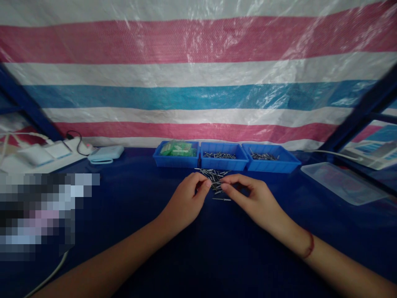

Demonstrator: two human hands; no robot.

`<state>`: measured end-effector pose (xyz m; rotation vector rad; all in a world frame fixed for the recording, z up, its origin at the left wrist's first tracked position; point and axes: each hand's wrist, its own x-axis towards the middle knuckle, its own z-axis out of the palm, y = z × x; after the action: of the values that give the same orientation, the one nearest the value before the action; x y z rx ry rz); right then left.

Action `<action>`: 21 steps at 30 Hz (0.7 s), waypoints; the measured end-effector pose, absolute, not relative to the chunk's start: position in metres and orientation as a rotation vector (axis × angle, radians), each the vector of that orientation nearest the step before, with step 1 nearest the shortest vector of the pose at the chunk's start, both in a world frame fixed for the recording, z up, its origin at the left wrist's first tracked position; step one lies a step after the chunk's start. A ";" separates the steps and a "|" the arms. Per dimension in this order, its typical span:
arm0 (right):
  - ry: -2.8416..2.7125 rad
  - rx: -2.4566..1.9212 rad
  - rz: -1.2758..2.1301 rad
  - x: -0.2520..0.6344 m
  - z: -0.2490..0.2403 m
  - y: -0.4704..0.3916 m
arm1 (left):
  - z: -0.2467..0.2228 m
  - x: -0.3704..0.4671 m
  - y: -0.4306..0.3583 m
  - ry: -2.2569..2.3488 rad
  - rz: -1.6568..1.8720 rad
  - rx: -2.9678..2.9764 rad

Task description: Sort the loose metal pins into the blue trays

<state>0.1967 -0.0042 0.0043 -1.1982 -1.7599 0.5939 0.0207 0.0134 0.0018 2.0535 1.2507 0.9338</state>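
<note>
A loose pile of thin metal rivets [214, 176] lies on the dark blue table in front of the bins. Over its left side, my left hand [190, 198] pinches the end of a thin rivet between thumb and forefinger. My right hand [250, 197], at the pile's right side, has thumb and forefinger closed near the other end of that rivet. A single rivet [221, 199] lies apart, just below the pile. Behind are three blue bins: the left bin [176, 162] holds green plastic packets, the middle bin [225, 164] and right bin [273, 166] hold small metal pieces.
On the left are a white power strip [74, 151] with plugs, a light blue case [106, 154] and a cable [56, 271]. A clear plastic lid [344, 182] lies on the right. Striped sheeting [198, 95] hangs behind the table. A pixelated patch covers the left edge.
</note>
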 end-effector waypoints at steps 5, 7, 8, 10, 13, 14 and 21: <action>-1.719 -1.154 0.670 0.194 0.007 -0.007 | 0.001 0.022 0.011 1.225 0.894 2.025; -1.717 -1.145 0.642 0.194 0.007 -0.008 | 0.002 0.022 0.011 1.206 0.898 2.033; -1.716 -1.140 0.620 0.195 0.007 -0.009 | 0.002 0.023 0.010 1.192 0.909 2.037; -1.717 -1.134 0.580 0.195 0.008 -0.011 | 0.003 0.023 0.008 1.157 0.935 2.034; -1.726 -1.129 0.539 0.196 0.009 -0.013 | 0.006 0.023 0.006 1.115 0.950 2.041; -1.734 -1.124 0.531 0.196 0.009 -0.013 | 0.006 0.023 0.005 1.108 0.946 2.057; -1.757 -1.077 0.492 0.194 0.008 -0.012 | 0.004 0.024 0.006 1.105 0.915 2.137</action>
<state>0.1943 -0.0121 0.0083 -1.0766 -1.7573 0.4918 0.0243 0.0058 0.0039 2.1373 1.1054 0.9150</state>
